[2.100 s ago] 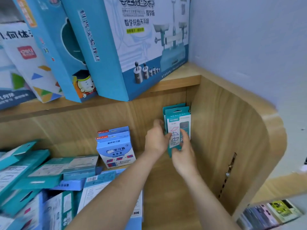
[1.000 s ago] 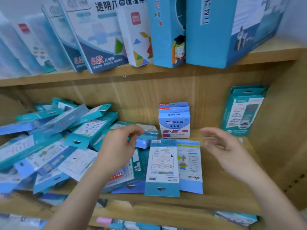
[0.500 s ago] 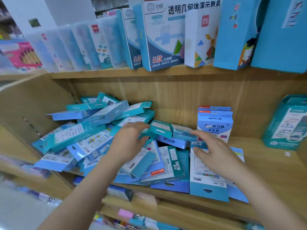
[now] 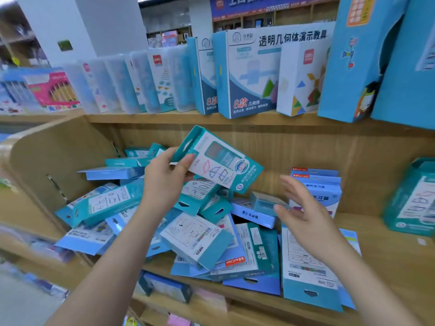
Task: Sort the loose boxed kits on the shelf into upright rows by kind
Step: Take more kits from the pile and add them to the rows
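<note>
My left hand (image 4: 164, 182) grips a teal boxed kit (image 4: 219, 161) by its hang-tab end and holds it tilted above the heap. The loose heap of teal and blue kits (image 4: 188, 234) lies jumbled across the left and middle of the wooden shelf (image 4: 386, 262). My right hand (image 4: 303, 215) hovers with spread fingers just right of the lifted kit, holding nothing. Behind that hand stands an upright row of light blue kits (image 4: 317, 184). Teal kits of the lifted kind (image 4: 414, 198) stand upright at the far right.
The shelf above carries large upright boxes (image 4: 249, 71) and clear plastic cases (image 4: 122, 85). A curved wooden side panel (image 4: 47, 156) closes the shelf on the left. A flat blue kit (image 4: 306, 274) overhangs the shelf's front edge. More goods sit on the shelf below (image 4: 164, 288).
My left hand has lifted a teal kit out of the heap and holds it up. My right hand has risen from the flat kits and opened beside it.
</note>
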Motion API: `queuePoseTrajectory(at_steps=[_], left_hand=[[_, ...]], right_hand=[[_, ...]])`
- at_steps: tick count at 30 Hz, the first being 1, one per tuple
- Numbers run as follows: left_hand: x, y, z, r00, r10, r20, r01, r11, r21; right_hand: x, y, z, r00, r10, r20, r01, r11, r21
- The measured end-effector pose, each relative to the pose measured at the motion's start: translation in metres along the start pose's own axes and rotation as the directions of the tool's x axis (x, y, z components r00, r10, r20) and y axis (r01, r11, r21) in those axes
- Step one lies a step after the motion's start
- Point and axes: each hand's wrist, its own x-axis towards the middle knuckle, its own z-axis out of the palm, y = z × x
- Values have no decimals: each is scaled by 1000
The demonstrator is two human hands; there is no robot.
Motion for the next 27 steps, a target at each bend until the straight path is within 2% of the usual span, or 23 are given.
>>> queuePoseTrajectory(at_steps=[1, 2, 4, 10, 12, 14, 16, 20, 24, 26, 27], left_hand=[[-4, 3, -6, 998, -62, 24, 64, 990, -128], [-8, 5, -12, 995, -91, 50, 98, 980, -172], [-17, 8, -19, 990, -96, 99, 112, 979, -173], [-31, 16, -24, 978, -76, 195, 113, 975, -190], [-32, 19, -24, 975, -73, 210, 114, 975, -191], [-34, 22, -22, 971, -72, 226, 119, 972, -202], [-37, 25, -19, 965, -69, 252, 129, 964, -233], [-43, 30, -11, 942, -102, 320, 208, 925, -318], [-49, 24, -10, 907, -159, 389, 308, 881, -358], [-54, 12, -15, 897, -155, 413, 283, 920, -270], [-58, 5, -19, 893, -131, 430, 206, 970, -132]], right_hand=[[2, -6, 2, 1000, -15, 2, 15, 999, 38], [4, -12, 3, 999, -32, 9, 32, 998, 53], [8, -20, 6, 998, -65, 16, 64, 998, 17], [4, -29, 12, 989, -149, 16, 149, 957, -249], [1, -31, 11, 987, -162, -5, 146, 903, -404], [-3, -33, 12, 977, -206, -48, 136, 789, -599], [-7, -36, 13, 968, -239, -79, 122, 720, -683], [-11, -39, 15, 971, -235, -52, 144, 739, -658], [-21, -39, 6, 998, -63, 29, 69, 856, -513], [-28, -35, 2, 998, 41, 39, -23, 921, -390], [-31, -34, -1, 996, 83, 37, -67, 945, -322]])
